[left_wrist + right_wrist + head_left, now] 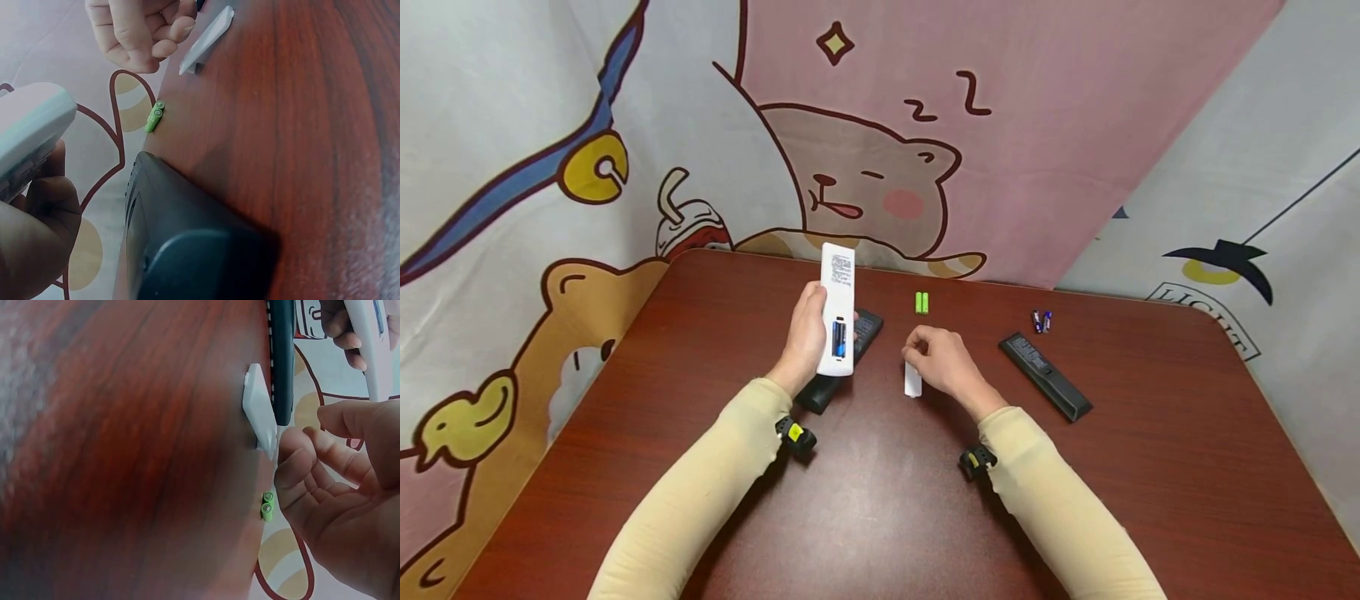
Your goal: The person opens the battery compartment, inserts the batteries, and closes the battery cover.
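My left hand (806, 332) grips a white remote control (837, 279) along its sides, back turned up. Its battery compartment is uncovered, and blue-and-black batteries (838, 340) lie inside. The remote is raised over a black remote control (867, 332) on the table. Over a small white battery cover (913, 383) hovers my right hand (946, 360), its fingers loosely curled. Both wrist views show a gap between these fingers and the cover (257, 406). Just beyond the right hand, two green batteries (922, 303) lie side by side.
On the right of the reddish-brown table (880, 517) lies another black remote control (1047, 377), with two dark blue-and-white batteries (1042, 322) behind it. A printed cloth (1015, 192) hangs along the table's far edge.
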### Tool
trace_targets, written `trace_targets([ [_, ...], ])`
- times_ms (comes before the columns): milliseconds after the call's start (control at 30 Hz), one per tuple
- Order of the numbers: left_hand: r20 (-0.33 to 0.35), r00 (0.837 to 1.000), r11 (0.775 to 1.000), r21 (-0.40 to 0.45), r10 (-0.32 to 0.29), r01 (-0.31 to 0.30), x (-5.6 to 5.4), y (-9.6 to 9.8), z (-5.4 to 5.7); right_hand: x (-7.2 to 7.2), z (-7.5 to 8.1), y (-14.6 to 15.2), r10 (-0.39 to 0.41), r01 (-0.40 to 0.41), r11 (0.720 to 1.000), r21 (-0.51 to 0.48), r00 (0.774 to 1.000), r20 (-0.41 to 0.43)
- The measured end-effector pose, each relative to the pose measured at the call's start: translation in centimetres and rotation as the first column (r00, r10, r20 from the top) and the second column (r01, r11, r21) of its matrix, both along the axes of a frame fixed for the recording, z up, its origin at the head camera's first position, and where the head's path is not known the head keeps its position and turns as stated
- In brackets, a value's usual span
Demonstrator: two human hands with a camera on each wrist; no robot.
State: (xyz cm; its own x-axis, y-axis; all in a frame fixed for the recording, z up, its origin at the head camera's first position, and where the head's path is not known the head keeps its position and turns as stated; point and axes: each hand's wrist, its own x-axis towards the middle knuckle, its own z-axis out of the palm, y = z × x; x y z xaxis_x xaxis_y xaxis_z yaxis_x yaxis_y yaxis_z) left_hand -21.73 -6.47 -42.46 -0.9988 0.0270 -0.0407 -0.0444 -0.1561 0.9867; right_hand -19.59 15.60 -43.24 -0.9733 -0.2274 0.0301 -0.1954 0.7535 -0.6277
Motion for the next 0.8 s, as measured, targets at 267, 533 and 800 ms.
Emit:
trace_targets([
  [267,-0.007,1.0,1.0,0.01,0.002,-0.002,-0.01,-0.02,-0.04,-0.05,-0.1,-0.04,-0.008,0.007,0.997,0.075,1.0,0.016],
  [533,-0.005,1.0,1.0,0.007,0.003,-0.003,-0.01,0.05,-0.04,0.17,-0.28,-0.22,-0.045,0.043,0.987,0.155,0.999,0.013],
  [800,-0.003,1.0,1.0,0.002,0.01,-0.01,0.02,0.08,-0.03,0.37,-0.26,-0.56,-0.07,0.058,0.981,0.185,0.996,0.06],
])
